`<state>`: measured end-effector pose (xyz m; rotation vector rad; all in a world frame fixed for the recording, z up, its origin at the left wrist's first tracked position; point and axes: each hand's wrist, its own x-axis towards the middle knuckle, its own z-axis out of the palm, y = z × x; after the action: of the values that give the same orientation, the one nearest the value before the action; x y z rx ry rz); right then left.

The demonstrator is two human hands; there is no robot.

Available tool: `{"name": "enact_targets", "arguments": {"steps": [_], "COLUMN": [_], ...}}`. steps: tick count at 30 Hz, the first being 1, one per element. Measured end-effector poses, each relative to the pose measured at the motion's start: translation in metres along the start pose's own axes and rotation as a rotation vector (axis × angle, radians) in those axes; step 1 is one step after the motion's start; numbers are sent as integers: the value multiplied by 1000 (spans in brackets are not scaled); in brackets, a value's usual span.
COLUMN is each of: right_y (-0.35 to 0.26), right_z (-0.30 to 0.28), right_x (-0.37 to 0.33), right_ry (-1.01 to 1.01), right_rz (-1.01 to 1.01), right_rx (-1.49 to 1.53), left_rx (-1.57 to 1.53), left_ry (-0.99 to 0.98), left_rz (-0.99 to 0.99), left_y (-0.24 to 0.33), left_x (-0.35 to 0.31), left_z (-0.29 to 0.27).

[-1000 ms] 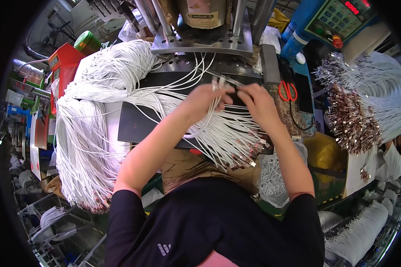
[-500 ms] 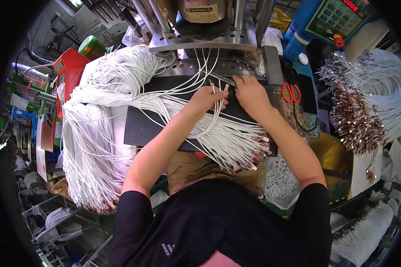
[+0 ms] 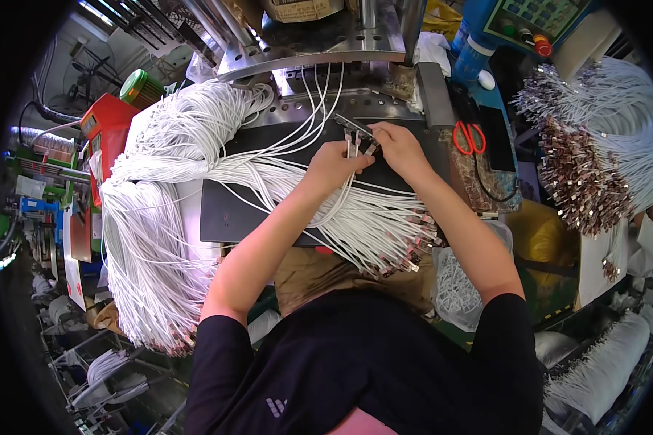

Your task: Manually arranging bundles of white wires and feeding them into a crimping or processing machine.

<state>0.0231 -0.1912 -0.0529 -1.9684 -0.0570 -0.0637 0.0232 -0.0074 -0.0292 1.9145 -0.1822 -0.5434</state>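
Note:
My left hand (image 3: 334, 165) is closed around several white cables, their metal plug ends (image 3: 352, 138) sticking up past the fingers. Just to its right, my right hand (image 3: 400, 151) is pinched at the right end of a narrow dark metal bar (image 3: 350, 124). The fingertips of both hands nearly meet, so the exact contact there is partly hidden. Under my left forearm a thick bundle of white cables (image 3: 283, 171) crosses the black mat (image 3: 232, 217). Its plug ends (image 3: 410, 254) fan out at the mat's front right.
The steel press plate (image 3: 312, 58) stands behind my hands. Red-handled scissors (image 3: 469, 138) lie at right, below an emergency-stop button (image 3: 543, 45). A big cable heap (image 3: 149, 246) hangs at left; another cable pile (image 3: 595, 159) is far right. A clear bag (image 3: 457, 290) sits below my right forearm.
The whole view has shifted slightly. My right fingers have come down closer to my left fingertips, and the plug ends in my left hand now stand up more plainly.

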Motion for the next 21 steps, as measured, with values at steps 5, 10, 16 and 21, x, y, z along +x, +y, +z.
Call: {"name": "enact_targets", "arguments": {"steps": [5, 10, 16, 21], "right_y": [-1, 1, 4, 4], "right_z": [0, -30, -28, -28], "right_x": [-2, 5, 1, 1], "right_ry": [-37, -96, -197, -165], "right_rz": [20, 209, 97, 89], "right_rx": [0, 165, 178, 197], "left_rx": [-203, -466, -299, -294], "left_ry": [-2, -17, -203, -237], "left_rz": [-16, -130, -163, -163], "left_y": [-4, -1, 4, 2], "left_x": [0, 1, 6, 6], "left_z": [1, -16, -20, -15]}}
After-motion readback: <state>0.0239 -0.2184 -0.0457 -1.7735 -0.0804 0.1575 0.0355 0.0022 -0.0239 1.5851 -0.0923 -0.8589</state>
